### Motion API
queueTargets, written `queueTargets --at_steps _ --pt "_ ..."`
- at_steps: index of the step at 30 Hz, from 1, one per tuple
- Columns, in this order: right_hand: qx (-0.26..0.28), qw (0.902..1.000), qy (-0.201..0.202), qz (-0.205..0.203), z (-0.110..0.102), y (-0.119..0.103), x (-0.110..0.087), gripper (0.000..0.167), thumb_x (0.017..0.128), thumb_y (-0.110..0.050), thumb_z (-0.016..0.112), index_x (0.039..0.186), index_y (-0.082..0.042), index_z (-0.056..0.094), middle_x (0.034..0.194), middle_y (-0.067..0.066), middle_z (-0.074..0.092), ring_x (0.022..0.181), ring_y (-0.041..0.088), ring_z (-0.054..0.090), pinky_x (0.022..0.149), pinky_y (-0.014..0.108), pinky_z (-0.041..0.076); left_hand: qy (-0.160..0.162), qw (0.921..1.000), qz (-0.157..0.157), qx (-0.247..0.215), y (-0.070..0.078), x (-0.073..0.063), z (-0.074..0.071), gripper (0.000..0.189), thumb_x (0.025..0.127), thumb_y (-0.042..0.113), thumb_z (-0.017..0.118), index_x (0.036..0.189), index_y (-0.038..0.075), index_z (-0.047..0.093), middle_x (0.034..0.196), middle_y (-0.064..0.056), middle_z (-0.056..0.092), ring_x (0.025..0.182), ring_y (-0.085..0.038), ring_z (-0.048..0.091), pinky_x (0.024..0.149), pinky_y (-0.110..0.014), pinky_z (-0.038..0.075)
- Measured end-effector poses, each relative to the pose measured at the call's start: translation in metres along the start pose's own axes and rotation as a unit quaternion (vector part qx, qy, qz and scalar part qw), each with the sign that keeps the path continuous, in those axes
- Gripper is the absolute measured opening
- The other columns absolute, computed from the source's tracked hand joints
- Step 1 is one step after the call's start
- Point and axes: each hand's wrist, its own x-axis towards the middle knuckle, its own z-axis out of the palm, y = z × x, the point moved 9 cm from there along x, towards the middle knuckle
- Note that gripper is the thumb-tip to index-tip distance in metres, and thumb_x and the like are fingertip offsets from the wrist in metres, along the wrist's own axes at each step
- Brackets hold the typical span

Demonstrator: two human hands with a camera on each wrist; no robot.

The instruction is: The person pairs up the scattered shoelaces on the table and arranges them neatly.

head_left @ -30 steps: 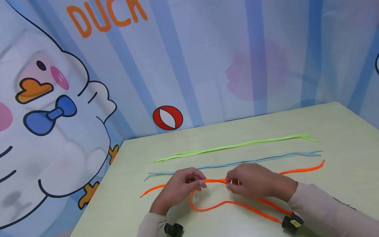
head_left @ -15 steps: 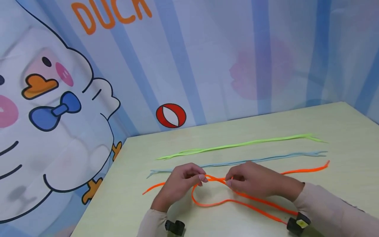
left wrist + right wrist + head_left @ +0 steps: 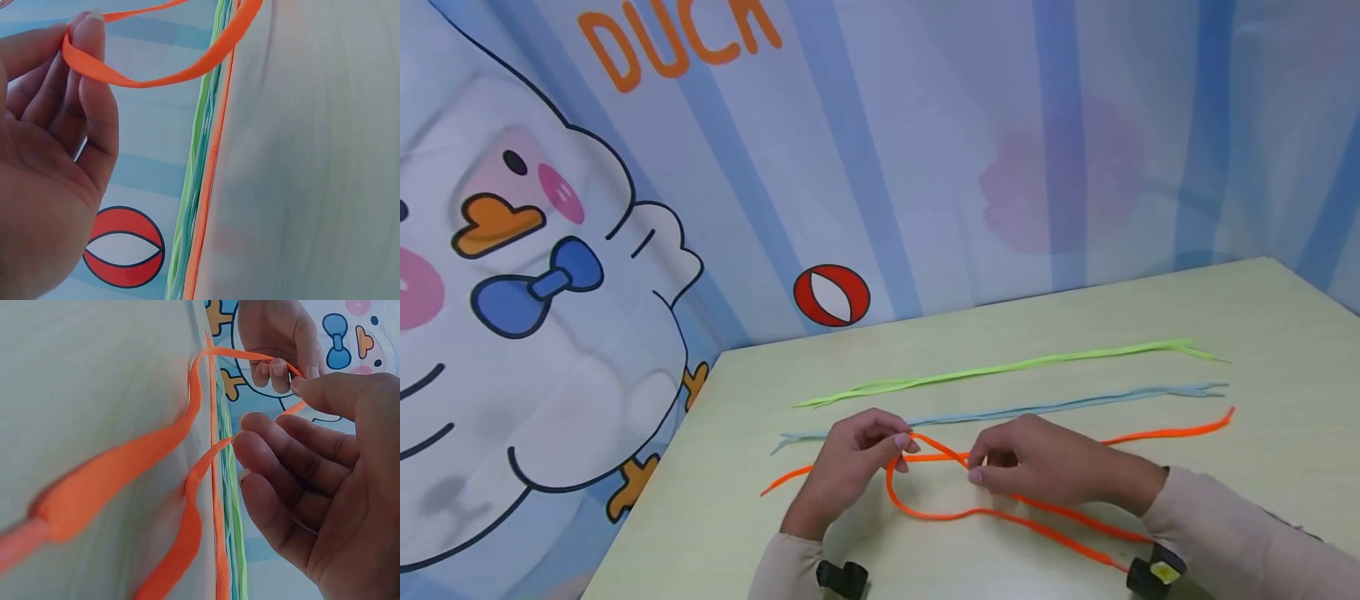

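Observation:
Near the front of the table, my left hand (image 3: 850, 471) pinches a bend of a flat orange shoelace (image 3: 940, 516) between thumb and fingers. Close to its right, my right hand (image 3: 1052, 460) holds the same lace with curled fingers. Between the hands the strands cross. From the left hand one length curves below, and both lengths trail to the lower right, towards the right wrist. The left wrist view shows the orange lace (image 3: 156, 81) folded round the fingertips. In the right wrist view, the right fingers (image 3: 269, 456) partly hide the lace.
Behind the hands another orange lace (image 3: 1172, 432) lies across the pale table (image 3: 1262, 333). Further back lie light blue laces (image 3: 1090, 402) and yellow-green laces (image 3: 1000, 367), roughly parallel. A printed duck curtain (image 3: 925, 167) hangs beyond the table edge.
The left hand has shifted slightly left and up with its bend of lace. The strands between the hands, close together before, now spread into a visible crossing. The right hand stays nearly in place.

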Motion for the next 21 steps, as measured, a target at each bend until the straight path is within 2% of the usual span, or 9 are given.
queueTargets --at_steps 6,9,11,14,18,21 --pt "-0.046 0.9985 0.027 0.01 -0.005 0.004 0.0 0.007 0.096 -0.034 0.069 0.093 -0.027 0.067 0.075 -0.01 0.065 0.07 0.01 0.061 0.067 0.029 0.051 0.008 0.9996 0.014 -0.022 0.0 -0.001 -0.004 0.026 0.097 0.031 0.069 0.112 0.01 0.067 0.104 -0.009 0.072 0.082 -0.028 0.069 0.085 -0.039 0.055" --pt "-0.063 0.9973 0.035 0.015 -0.006 0.006 0.001 0.008 0.094 -0.031 0.07 0.096 -0.025 0.066 0.082 -0.012 0.063 0.072 0.01 0.061 0.068 0.029 0.051 0.011 0.9988 0.023 -0.042 0.002 -0.002 -0.005 0.028 0.096 0.032 0.069 0.113 0.009 0.066 0.105 -0.011 0.072 0.082 -0.029 0.069 0.086 -0.041 0.055" --pt "-0.063 0.9972 0.033 0.024 -0.005 0.007 0.002 0.014 0.094 -0.031 0.071 0.103 -0.021 0.067 0.092 -0.01 0.064 0.073 0.01 0.061 0.07 0.03 0.052 0.013 0.9979 0.03 -0.057 0.004 -0.003 -0.006 0.028 0.096 0.031 0.069 0.113 0.009 0.065 0.105 -0.012 0.071 0.081 -0.029 0.069 0.087 -0.042 0.055" --pt "-0.04 0.9984 0.017 0.034 -0.002 0.009 0.003 0.033 0.094 -0.031 0.071 0.121 -0.014 0.066 0.111 -0.004 0.067 0.072 0.011 0.064 0.071 0.03 0.052 0.012 0.9965 0.04 -0.072 0.008 -0.003 -0.006 0.026 0.097 0.027 0.068 0.112 0.006 0.065 0.105 -0.014 0.071 0.079 -0.029 0.069 0.088 -0.043 0.055" --pt "0.011 0.9992 -0.013 0.035 0.006 0.009 0.003 0.051 0.095 -0.031 0.07 0.141 -0.014 0.055 0.134 -0.001 0.062 0.069 0.016 0.067 0.067 0.031 0.053 0.002 0.9953 0.041 -0.088 0.011 -0.004 -0.003 0.026 0.097 0.025 0.068 0.113 0.005 0.064 0.106 -0.014 0.071 0.077 -0.026 0.068 0.09 -0.044 0.054" --pt "0.051 0.9975 -0.028 0.039 0.01 0.008 0.001 0.059 0.097 -0.031 0.068 0.15 -0.017 0.046 0.142 -0.002 0.055 0.075 0.019 0.069 0.068 0.032 0.054 -0.018 0.9944 0.044 -0.094 0.014 -0.004 0.002 0.028 0.098 0.022 0.067 0.115 0.001 0.063 0.108 -0.015 0.071 0.076 -0.024 0.067 0.093 -0.043 0.053"
